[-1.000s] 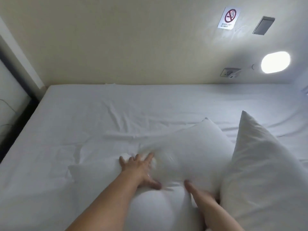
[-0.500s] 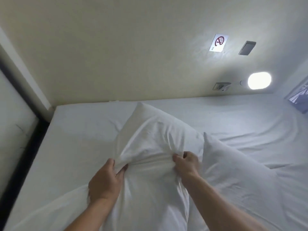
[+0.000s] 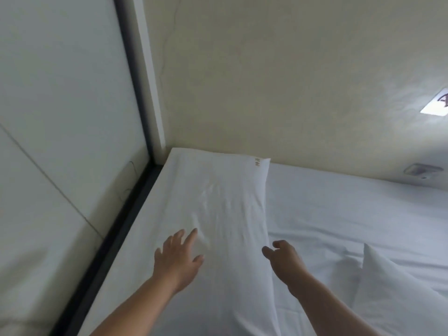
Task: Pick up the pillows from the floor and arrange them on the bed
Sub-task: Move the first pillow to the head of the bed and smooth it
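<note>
Now the pillow (image 3: 225,204) lies flat between both open, seemingly empty hands (image 3: 178,261) (image 3: 283,259).

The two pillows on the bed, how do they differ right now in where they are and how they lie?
The far pillow lies flat along the bed's left edge, its top end against the wall; the near pillow sits at the right with one corner poking up. The far pillow shows a small embroidered mark near one corner; none shows on the near pillow. The left hand hovers at the far pillow; nothing touches the near one. Both are white.
</note>
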A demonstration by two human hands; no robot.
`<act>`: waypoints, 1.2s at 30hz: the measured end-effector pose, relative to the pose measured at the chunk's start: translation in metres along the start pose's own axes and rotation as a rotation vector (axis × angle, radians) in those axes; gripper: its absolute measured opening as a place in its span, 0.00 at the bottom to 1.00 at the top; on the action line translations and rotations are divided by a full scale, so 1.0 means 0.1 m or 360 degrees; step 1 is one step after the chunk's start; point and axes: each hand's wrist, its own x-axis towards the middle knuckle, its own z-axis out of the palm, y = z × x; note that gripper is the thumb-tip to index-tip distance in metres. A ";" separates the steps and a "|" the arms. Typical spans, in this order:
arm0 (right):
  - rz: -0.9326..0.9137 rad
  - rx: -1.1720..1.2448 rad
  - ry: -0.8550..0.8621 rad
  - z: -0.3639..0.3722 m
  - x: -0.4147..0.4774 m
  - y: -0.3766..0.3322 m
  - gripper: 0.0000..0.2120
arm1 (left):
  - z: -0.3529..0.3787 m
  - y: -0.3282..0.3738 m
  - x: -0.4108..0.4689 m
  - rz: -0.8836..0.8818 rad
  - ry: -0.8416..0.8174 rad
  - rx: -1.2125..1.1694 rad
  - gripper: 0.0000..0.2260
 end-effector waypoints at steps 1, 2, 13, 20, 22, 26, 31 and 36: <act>-0.0007 -0.0009 -0.0014 -0.02 -0.02 -0.02 0.26 | -0.04 0.07 -0.04 -0.0004 -0.0027 -0.0016 0.30; -0.0006 -0.0027 -0.0015 -0.04 -0.04 -0.03 0.26 | -0.09 0.13 -0.08 -0.0009 -0.0042 -0.0021 0.29; 0.0147 -0.0029 -0.0309 0.04 0.66 0.29 0.39 | -0.06 -0.02 0.15 -0.0512 -0.0075 -0.0089 0.32; -0.0131 -0.0204 -0.0406 0.20 1.13 0.10 0.49 | -0.06 -0.35 0.62 -0.0846 -0.0136 -0.0438 0.36; -0.0129 -0.0147 -0.0364 0.32 1.28 0.04 0.52 | -0.02 -0.41 0.85 -0.0894 -0.0166 -0.0406 0.45; 0.0056 -0.0018 -0.0276 0.78 1.54 0.18 0.62 | 0.26 -0.60 1.22 -0.0897 -0.0108 -0.1007 0.63; -0.0205 0.0113 0.0454 0.97 1.43 -0.02 0.36 | 0.26 -0.56 1.55 -0.0562 0.0503 -0.1293 0.29; -0.0639 0.0271 0.0902 0.92 1.36 -0.66 0.23 | -0.32 -0.57 1.89 -0.0146 0.1057 -0.1243 0.14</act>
